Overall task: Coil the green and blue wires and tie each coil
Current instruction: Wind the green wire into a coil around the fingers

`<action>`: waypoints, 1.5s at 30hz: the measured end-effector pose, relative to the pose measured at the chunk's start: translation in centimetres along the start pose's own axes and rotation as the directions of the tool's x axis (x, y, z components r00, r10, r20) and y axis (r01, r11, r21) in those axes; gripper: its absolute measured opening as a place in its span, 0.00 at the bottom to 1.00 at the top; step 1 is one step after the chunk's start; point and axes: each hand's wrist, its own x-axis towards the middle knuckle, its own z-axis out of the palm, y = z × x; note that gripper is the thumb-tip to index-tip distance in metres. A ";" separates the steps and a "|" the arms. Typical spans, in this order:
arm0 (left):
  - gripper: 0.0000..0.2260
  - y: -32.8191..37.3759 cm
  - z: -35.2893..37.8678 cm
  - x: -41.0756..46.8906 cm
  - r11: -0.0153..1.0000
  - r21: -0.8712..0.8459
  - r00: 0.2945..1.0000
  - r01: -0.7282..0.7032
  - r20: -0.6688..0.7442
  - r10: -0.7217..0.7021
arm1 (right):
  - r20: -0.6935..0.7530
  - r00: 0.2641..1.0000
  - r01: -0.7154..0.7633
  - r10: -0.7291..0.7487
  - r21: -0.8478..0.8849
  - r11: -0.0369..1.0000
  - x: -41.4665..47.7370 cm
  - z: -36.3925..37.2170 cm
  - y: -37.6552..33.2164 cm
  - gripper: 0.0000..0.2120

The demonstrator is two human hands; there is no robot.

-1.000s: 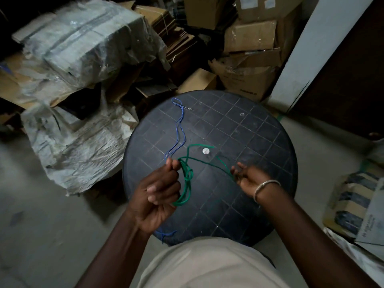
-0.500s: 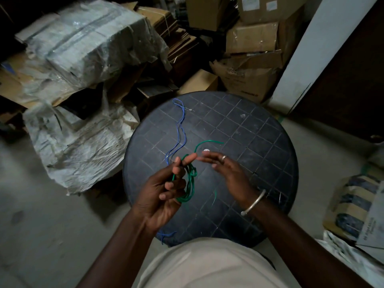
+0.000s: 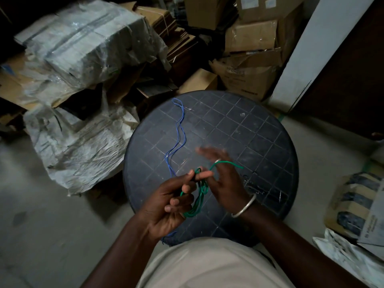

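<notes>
My left hand (image 3: 168, 202) pinches a narrow coil of green wire (image 3: 197, 202) between thumb and forefinger above the near part of the round black table (image 3: 259, 146). The coil hangs down past my palm. My right hand (image 3: 224, 179) sits right beside it, fingers spread and blurred, with the green wire's loose end (image 3: 228, 162) running across its fingers and sticking out to the right. The blue wire (image 3: 179, 134) lies uncoiled on the table, from the far left edge toward my left hand; one end hangs over the near edge.
Cardboard boxes (image 3: 249, 36) and plastic-wrapped bundles (image 3: 87, 42) crowd the floor behind and left of the table. A white panel (image 3: 307, 48) leans at the right. Wrapped packages (image 3: 353, 204) lie at the right on the concrete floor.
My right hand came in from the right to the coil in my left hand, bringing the green wire's free length over. The loose end now pokes out past my right fingers.
</notes>
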 end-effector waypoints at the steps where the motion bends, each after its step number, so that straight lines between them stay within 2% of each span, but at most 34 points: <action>1: 0.24 -0.1 0.1 0.0 1.000 -0.006 1.000 0.000 0.023 0.001 | 0.078 0.995 -0.072 0.065 0.087 0.994 -0.4 0.2 -0.1 0.13; 2: 0.22 0.0 0.2 0.0 1.000 -0.010 0.999 -0.006 0.039 0.006 | 0.155 0.977 -0.176 0.147 0.197 0.965 -0.8 0.4 -0.2 0.11; 4: 0.20 0.6 0.4 0.2 0.998 -0.026 0.998 -0.053 0.025 0.054 | 0.285 0.923 -0.332 0.260 0.246 0.911 -1.9 0.7 -0.3 0.11; 6: 0.19 1.5 0.5 0.7 0.985 -0.026 0.985 -0.170 -0.011 0.170 | 0.370 0.884 -0.362 0.286 0.155 0.919 -3.1 0.7 -0.6 0.11; 7: 0.18 1.9 0.5 0.9 0.966 0.048 0.967 -0.253 -0.030 0.254 | 0.404 0.872 -0.346 0.276 0.109 0.932 -3.5 0.6 -1.0 0.12; 8: 0.19 2.4 0.3 1.2 0.923 0.192 0.933 -0.335 -0.069 0.353 | 0.436 0.860 -0.321 0.265 0.059 0.945 -4.0 0.5 -1.4 0.13; 10: 0.18 3.3 -0.6 1.6 0.727 0.537 0.823 -0.427 -0.103 0.559 | 0.499 0.834 -0.250 0.234 -0.036 0.968 -4.5 -0.3 -2.5 0.15; 12: 0.16 4.1 -1.5 1.5 0.495 0.779 0.733 -0.385 -0.067 0.677 | 0.533 0.822 -0.216 0.200 -0.033 0.976 -4.7 -1.5 -4.2 0.15; 13: 0.15 4.4 -1.9 1.2 0.377 0.870 0.722 -0.319 -0.035 0.691 | 0.536 0.822 -0.234 0.194 0.007 0.972 -4.6 -2.2 -5.0 0.15; 15: 0.14 4.7 -2.7 0.6 0.142 0.982 0.768 -0.124 0.004 0.640 | 0.536 0.815 -0.333 0.222 0.118 0.936 -3.9 -4.1 -6.7 0.15; 16: 0.14 4.8 -3.1 0.4 0.096 0.994 0.804 -0.045 -0.021 0.594 | 0.534 0.809 -0.401 0.246 0.195 0.895 -3.2 -5.2 -7.4 0.15; 18: 0.22 4.4 -3.4 0.1 0.153 0.986 0.874 0.058 -0.124 0.469 | 0.497 0.823 -0.492 0.275 0.380 0.784 -1.7 -7.5 -8.2 0.13; 21: 0.47 3.6 -2.7 -0.3 0.413 0.897 0.952 0.159 -0.250 0.176 | 0.337 0.864 -0.502 0.373 0.534 0.680 1.2 -9.8 -6.9 0.12; 22: 0.50 3.4 -2.4 -0.4 0.503 0.852 0.974 0.145 -0.213 0.079 | 0.282 0.858 -0.512 0.429 0.533 0.674 2.0 -10.0 -5.8 0.13; 24: 0.49 3.0 -1.5 -0.6 0.627 0.776 0.997 0.076 -0.036 -0.075 | 0.191 0.839 -0.531 0.510 0.494 0.688 3.4 -10.0 -3.9 0.14; 26: 0.51 2.6 -0.3 -0.7 0.731 0.679 0.978 0.066 0.100 -0.182 | 0.087 0.849 -0.509 0.520 0.395 0.765 3.9 -9.3 -2.8 0.12; 28: 0.55 1.9 1.0 -0.9 0.838 0.543 0.958 0.054 0.210 -0.198 | -0.001 0.865 -0.481 0.502 0.285 0.829 3.8 -8.2 -2.1 0.10; 29: 0.57 1.6 1.3 -1.1 0.888 0.458 0.951 0.033 0.258 -0.169 | -0.001 0.864 -0.487 0.504 0.254 0.835 3.5 -7.5 -1.7 0.10; 32: 0.57 1.2 2.2 -1.4 0.967 0.232 0.939 -0.103 0.343 0.018 | 0.196 0.802 -0.596 0.565 0.193 0.779 1.6 -4.8 -0.9 0.16; 34: 0.56 1.7 2.7 -1.6 0.969 0.142 0.926 -0.201 0.352 0.141 | 0.345 0.760 -0.620 0.552 0.127 0.774 0.0 -3.5 -1.4 0.18; 36: 0.54 2.3 2.5 -1.7 0.945 0.123 0.914 -0.302 0.320 0.250 | 0.483 0.746 -0.557 0.459 0.076 0.827 -1.4 -3.0 -3.0 0.14; 38: 0.54 3.1 1.6 -1.4 0.907 0.201 0.919 -0.371 0.219 0.327 | 0.599 0.712 -0.506 0.366 0.077 0.859 -2.5 -2.7 -4.5 0.10; 40: 0.57 3.4 0.4 -1.2 0.831 0.403 0.918 -0.385 0.069 0.392 | 0.648 0.682 -0.505 0.339 0.081 0.859 -3.2 -2.9 -5.8 0.08; 42: 0.56 3.1 -0.8 -1.0 0.675 0.668 0.906 -0.312 -0.004 0.424 | 0.655 0.675 -0.513 0.340 0.085 0.854 -3.4 -3.5 -6.7 0.04; 45: 0.43 2.3 -2.1 -1.1 0.269 0.956 0.904 -0.120 -0.007 0.427 | 0.648 0.676 -0.436 0.352 -0.034 0.899 -2.7 -5.6 -7.7 0.05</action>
